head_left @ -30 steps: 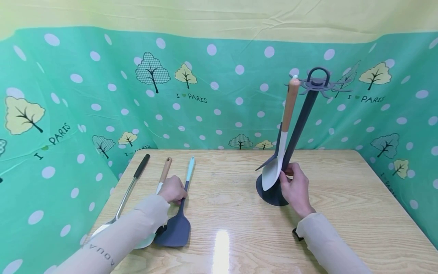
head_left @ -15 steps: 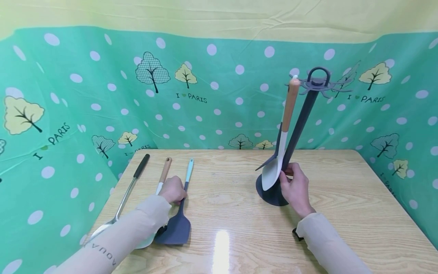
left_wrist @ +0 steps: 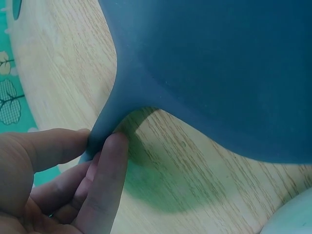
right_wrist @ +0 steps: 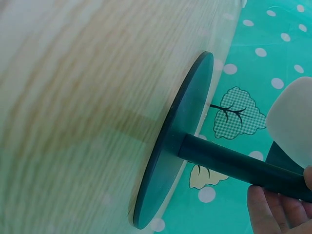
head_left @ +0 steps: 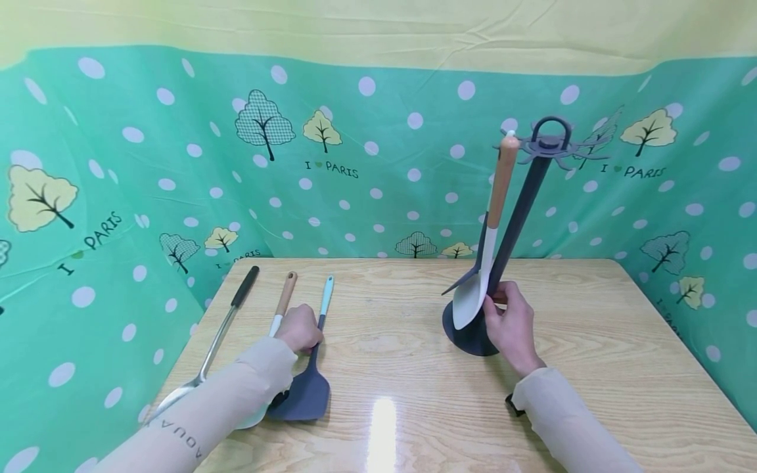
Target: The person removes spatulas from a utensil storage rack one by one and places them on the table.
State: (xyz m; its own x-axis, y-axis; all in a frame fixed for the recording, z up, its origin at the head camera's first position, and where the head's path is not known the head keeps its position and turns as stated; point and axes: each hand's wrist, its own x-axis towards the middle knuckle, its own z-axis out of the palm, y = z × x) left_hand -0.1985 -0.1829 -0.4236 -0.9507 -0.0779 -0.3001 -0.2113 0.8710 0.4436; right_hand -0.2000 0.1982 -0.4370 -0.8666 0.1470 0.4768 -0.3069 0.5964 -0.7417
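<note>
My left hand [head_left: 300, 328] pinches the neck of a dark spatula [head_left: 304, 394] with a light-blue handle; the left wrist view shows thumb and fingers on either side of the neck [left_wrist: 100, 129]. On the right, my right hand [head_left: 513, 325] grips the lower pole of a dark utensil stand [head_left: 520, 217], seen also in the right wrist view with its pole [right_wrist: 234, 163] and fingers around it. A white spoon-like utensil [head_left: 470, 302] with a wooden handle hangs from the stand's hooks, in front of a dark utensil [head_left: 478, 253].
A metal utensil [head_left: 219, 338] with a black handle lies at the table's left side. Beside it is a white utensil with a wooden handle [head_left: 286, 294], partly hidden by my left arm. A patterned curtain [head_left: 367, 171] stands behind the wooden table [head_left: 390, 341].
The dark spatula has shifted very slightly, its handle tip a little lower and to the left. My right hand and the stand have stayed put.
</note>
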